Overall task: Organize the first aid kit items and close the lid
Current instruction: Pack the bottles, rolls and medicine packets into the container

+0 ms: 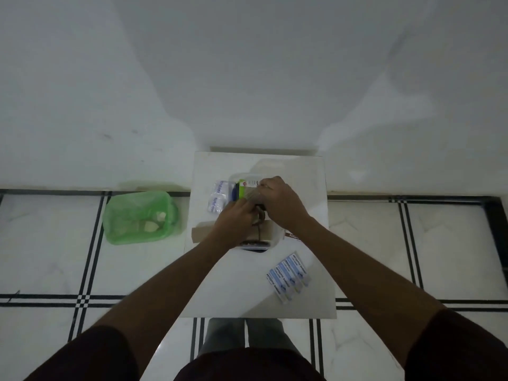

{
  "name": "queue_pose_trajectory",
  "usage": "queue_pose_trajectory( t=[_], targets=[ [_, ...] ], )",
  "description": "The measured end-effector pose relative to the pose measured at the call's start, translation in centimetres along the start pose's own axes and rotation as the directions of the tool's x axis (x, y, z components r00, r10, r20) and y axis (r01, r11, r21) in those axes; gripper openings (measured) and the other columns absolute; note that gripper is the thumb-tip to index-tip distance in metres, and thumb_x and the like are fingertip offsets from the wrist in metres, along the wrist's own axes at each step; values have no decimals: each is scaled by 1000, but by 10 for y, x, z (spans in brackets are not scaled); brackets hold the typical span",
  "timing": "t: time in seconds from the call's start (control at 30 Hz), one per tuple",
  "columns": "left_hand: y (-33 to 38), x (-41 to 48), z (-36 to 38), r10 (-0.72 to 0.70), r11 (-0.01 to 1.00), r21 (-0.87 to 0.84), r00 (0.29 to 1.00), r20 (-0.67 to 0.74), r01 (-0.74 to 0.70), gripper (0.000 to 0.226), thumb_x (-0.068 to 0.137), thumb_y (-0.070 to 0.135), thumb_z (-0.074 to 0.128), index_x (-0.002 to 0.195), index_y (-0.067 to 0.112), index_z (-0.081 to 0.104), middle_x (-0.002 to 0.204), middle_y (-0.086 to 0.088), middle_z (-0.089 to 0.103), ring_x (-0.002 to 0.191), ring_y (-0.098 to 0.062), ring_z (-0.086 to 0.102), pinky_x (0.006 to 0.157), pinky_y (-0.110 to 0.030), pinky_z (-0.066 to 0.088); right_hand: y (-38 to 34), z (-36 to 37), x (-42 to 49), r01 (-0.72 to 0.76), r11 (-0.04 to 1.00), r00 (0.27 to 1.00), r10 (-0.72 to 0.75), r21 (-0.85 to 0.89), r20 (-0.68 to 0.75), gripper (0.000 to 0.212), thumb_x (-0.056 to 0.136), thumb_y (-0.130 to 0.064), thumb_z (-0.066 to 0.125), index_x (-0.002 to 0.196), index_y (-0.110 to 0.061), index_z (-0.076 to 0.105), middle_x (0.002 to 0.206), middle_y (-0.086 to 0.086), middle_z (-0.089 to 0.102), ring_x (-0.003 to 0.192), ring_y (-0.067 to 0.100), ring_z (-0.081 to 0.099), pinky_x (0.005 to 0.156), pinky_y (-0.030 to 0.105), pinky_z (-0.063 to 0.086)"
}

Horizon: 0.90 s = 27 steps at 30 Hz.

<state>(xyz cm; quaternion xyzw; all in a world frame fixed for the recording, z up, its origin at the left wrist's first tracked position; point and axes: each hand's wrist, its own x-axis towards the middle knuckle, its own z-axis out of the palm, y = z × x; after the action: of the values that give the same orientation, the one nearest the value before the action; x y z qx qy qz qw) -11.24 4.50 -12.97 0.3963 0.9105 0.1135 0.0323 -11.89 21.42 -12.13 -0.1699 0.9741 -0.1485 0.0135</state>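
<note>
A clear plastic first aid box (275, 237) stands in the middle of a small white table (302, 166). Both hands are over it. My left hand (236, 220) and my right hand (280, 202) meet above the box, fingers closed around something small and dark that I cannot make out. A green and white packet (247, 185) stands at the box's far end. Clear gauze packs (217, 196) lie left of the box. Several blue antiseptic bandage strips (290, 276) lie on the table at the near right. A brown flat piece (202, 232) shows under my left wrist.
A green bin with a plastic liner (140, 215) stands on the tiled floor to the table's left. A white wall rises behind the table. My legs show below the table's near edge.
</note>
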Motion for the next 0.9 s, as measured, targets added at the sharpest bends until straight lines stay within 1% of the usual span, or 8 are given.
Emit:
queue_pose_trajectory(
  t=[0.1,0.2,0.33,0.43,0.5,0.63,0.77,0.9],
  targets=[
    [4,0,0,-70,998,-10,995,-70,69,14,70,15,77,79,6,72,99,-11,67,80,-29,62,67,-37,52,-2,-4,-3,-130,986,991,126,-108,-44,16,82,-14,66,97,-18,69,103,3,70,92,26,58,67,35,38],
    [5,1,-3,-115,993,-44,991,-64,112,19,64,17,84,77,8,73,98,-11,67,83,-30,64,72,-38,53,-6,-5,-9,-177,977,982,168,-120,-81,21,80,-17,68,100,-16,68,106,3,71,92,26,59,67,36,41],
    [-1,-4,-16,-70,987,-156,983,-171,43,15,69,15,81,76,7,70,89,-13,67,78,-33,62,67,-40,49,-16,-24,-41,-345,930,894,367,128,-257,23,79,-16,70,102,-12,67,103,6,71,92,27,62,71,35,44],
    [-14,-22,-29,-279,946,-262,889,-363,190,13,79,15,71,87,5,69,92,-13,67,83,-30,60,69,-38,47,-29,-25,-83,-564,710,731,667,421,-147,25,82,-20,69,105,-13,65,103,6,68,96,26,59,81,40,48],
    [-22,-46,-25,-384,910,-312,838,-388,273,17,82,15,65,93,3,68,94,-14,67,87,-30,59,75,-38,47,-40,-16,-112,-698,563,647,761,442,51,37,82,-30,72,113,-13,62,110,6,64,104,25,56,89,38,46],
    [-34,-95,6,-479,847,-294,876,-59,443,39,76,24,56,107,2,65,110,-18,66,103,-35,59,91,-44,47,-66,21,-150,-864,452,503,785,220,362,77,69,-48,78,128,-13,44,125,8,52,115,26,46,93,41,44],
    [-49,-104,33,-405,883,-134,875,263,449,59,72,20,73,125,4,56,131,-17,58,123,-34,51,102,-54,40,-81,54,-162,-906,423,403,849,17,341,87,69,-49,76,135,-16,31,127,8,46,114,25,44,89,43,44],
    [-51,-95,37,-425,885,-80,866,263,459,53,72,13,75,121,3,58,115,-18,65,107,-37,61,93,-56,46,-79,66,-163,-887,461,434,849,-19,302,73,74,-46,71,131,-16,38,119,5,51,109,22,48,83,39,37]
  ],
)
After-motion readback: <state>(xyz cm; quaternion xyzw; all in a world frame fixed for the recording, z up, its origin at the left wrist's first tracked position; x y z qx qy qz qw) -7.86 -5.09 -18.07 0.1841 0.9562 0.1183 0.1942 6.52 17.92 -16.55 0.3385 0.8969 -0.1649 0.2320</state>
